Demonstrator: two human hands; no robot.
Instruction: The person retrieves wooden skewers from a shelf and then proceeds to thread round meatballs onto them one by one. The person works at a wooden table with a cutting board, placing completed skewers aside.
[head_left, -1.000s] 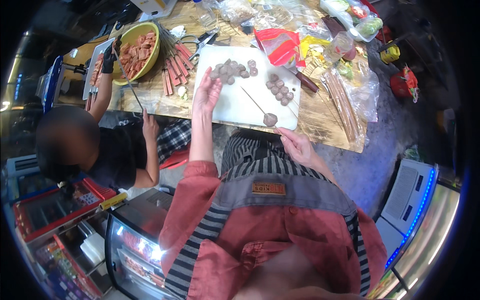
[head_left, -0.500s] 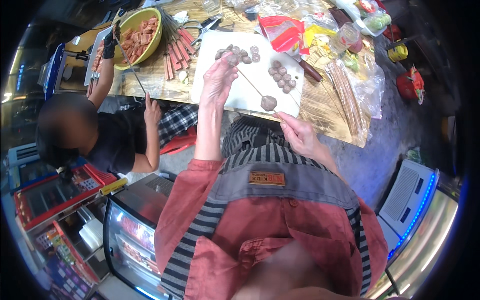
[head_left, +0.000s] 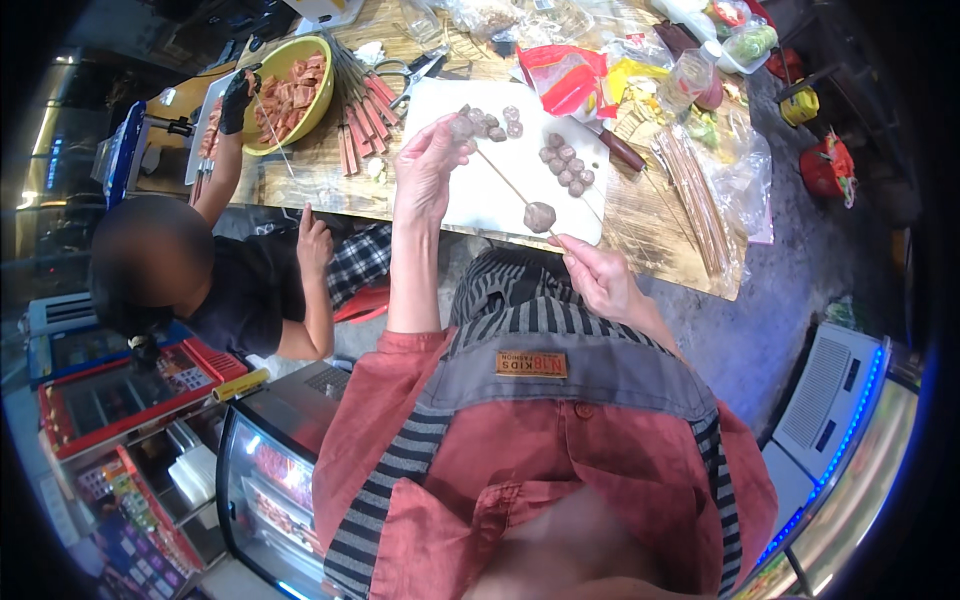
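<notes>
A thin wooden skewer (head_left: 500, 177) sits mid-frame above the white cutting board (head_left: 478, 212), its long axis slanting from upper left to lower right. One grey-brown ball (head_left: 540, 217) is threaded near its lower end, which disappears into the pinched fingers of the right hand (head_left: 600, 276). The left hand (head_left: 427, 165) grips a second ball (head_left: 461, 128) at the upper end; fingers hide whether the point has entered it. Beyond, the worktop (head_left: 640, 245) is cut off by the frame's top edge.
</notes>
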